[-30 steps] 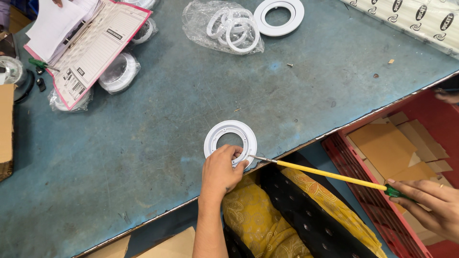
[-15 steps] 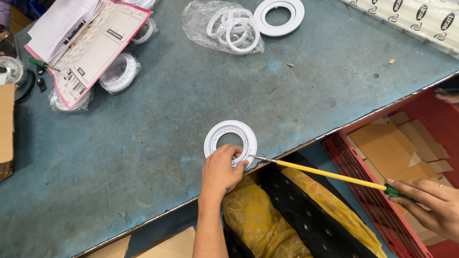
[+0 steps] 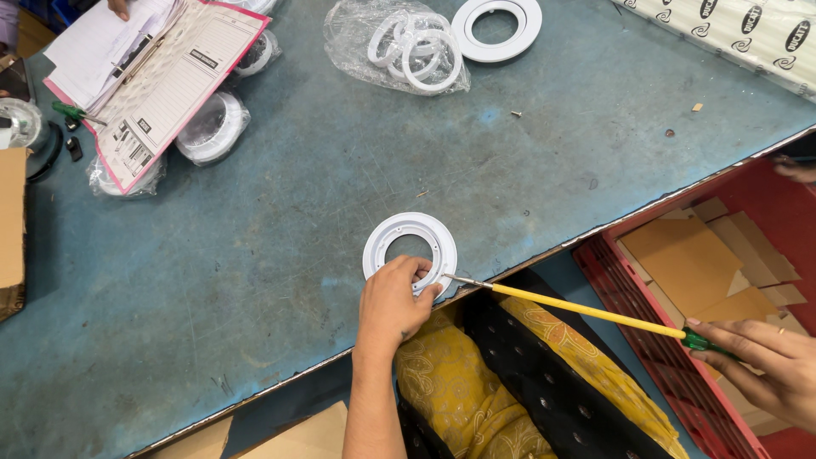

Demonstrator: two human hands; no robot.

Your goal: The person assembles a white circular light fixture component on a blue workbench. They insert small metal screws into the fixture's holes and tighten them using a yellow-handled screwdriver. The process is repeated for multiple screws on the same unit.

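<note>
Change since earlier frames: none of note; the left hand [image 3: 393, 302] stays on the ring and the screwdriver holds the same line.
Landmark: flat white plastic ring with a round central opening [image 3: 409, 253], lying flat on the blue-grey worktop [image 3: 255, 255] just inside its near edge.
Left hand: rests on the near rim of the ring, fingers curled down over the rim and pressing it to the worktop; a pinning hold, not a lift.
Right hand [image 3: 765, 361]: well to the right of the ring and below worktop level, above the red plastic crate [image 3: 680, 374]; closed around the green handle of the screwdriver.
Tool: long screwdriver with yellow shaft and green handle [image 3: 586, 313].
Tool axis: runs from the right hand up and to the left; the metal tip meets the ring's near-right rim, just beside the left fingertips.
Key relation: the ring lies directly under the left hand, which is the nearer hand; the right hand reaches it only through the tool's length.
Contact point: too small to tell whether the tip sits in a screw head.
Other items: beyond the ring, a clear plastic bag of white rings [image 3: 399, 51]; far left, a pink clipboard folder with printed forms [image 3: 170, 85].
</note>
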